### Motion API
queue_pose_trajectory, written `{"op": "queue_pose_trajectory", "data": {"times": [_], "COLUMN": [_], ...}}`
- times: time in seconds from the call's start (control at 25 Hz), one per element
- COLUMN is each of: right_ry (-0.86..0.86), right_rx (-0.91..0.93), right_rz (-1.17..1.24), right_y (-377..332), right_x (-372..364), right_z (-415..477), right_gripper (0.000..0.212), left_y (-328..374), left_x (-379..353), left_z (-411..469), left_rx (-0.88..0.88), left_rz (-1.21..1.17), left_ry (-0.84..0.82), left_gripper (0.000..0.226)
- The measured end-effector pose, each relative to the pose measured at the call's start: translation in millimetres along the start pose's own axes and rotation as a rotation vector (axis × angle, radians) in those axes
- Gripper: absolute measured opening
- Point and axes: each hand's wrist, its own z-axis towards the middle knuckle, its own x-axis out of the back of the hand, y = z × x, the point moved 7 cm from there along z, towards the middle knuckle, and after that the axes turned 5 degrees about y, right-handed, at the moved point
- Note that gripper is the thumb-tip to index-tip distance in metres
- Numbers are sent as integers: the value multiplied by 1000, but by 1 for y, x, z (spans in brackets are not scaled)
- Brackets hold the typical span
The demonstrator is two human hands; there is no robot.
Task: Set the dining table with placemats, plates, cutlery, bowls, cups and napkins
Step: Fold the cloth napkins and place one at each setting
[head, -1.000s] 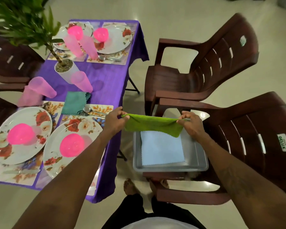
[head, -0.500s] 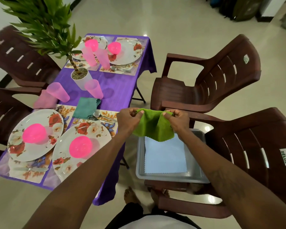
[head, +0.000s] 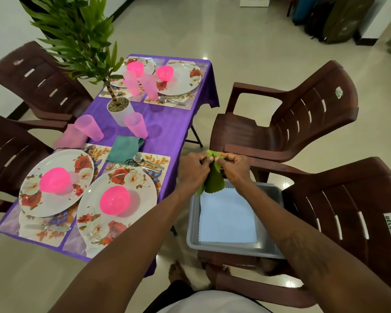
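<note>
head view: a pale tiled floor [head: 246, 53] fills the room, with a white wall at the left and dark bags [head: 325, 16] stacked at the far right. a narrow table [head: 172, 123] under a purple cloth runs away from the person on the left side. brown plastic chairs ring it: two left chairs [head: 38, 80], a far right chair [head: 303, 123] and a near right chair [head: 348, 211], whose seat bears a grey tray [head: 269, 247]. a leafy plant [head: 77, 37] in a white pot [head: 120, 111] stands mid-table and hides part of the far left setting.

floral plates lie on floral placemats, two near plates [head: 140, 177] and two far plates [head: 183, 82], each with a pink bowl [head: 114, 199] on it. pink cups [head: 136, 125] stand between the settings. a teal napkin [head: 124, 147] lies touching the fork and spoon [head: 145, 162], and a pink napkin [head: 70, 137] sits at the table's left edge. a pale blue napkin [head: 228, 218] lies flat in the tray.

just off the table's right edge, above the tray's far rim, the left hand [head: 193, 170] and right hand [head: 235, 167] meet. each pinches the top of the green napkin [head: 213, 182], which hangs bunched between them, its hem over the blue one.

the gap between table and right chairs is narrow, and the person's bare feet [head: 176, 273] stand in it. past the table's far end the floor lies open.
</note>
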Motion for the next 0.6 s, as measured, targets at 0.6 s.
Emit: {"op": "queue_pose_trajectory", "data": {"times": [0.6], "right_ry": [-97], "right_rx": [303], "right_rz": [-369], "right_y": [-6], "right_x": [4], "right_z": [12], "right_gripper": [48], "left_y": [-22], "left_x": [19], "left_z": [-1], "left_rx": [163], "left_rz": [-309], "left_ry": [-40], "left_gripper": [19]}}
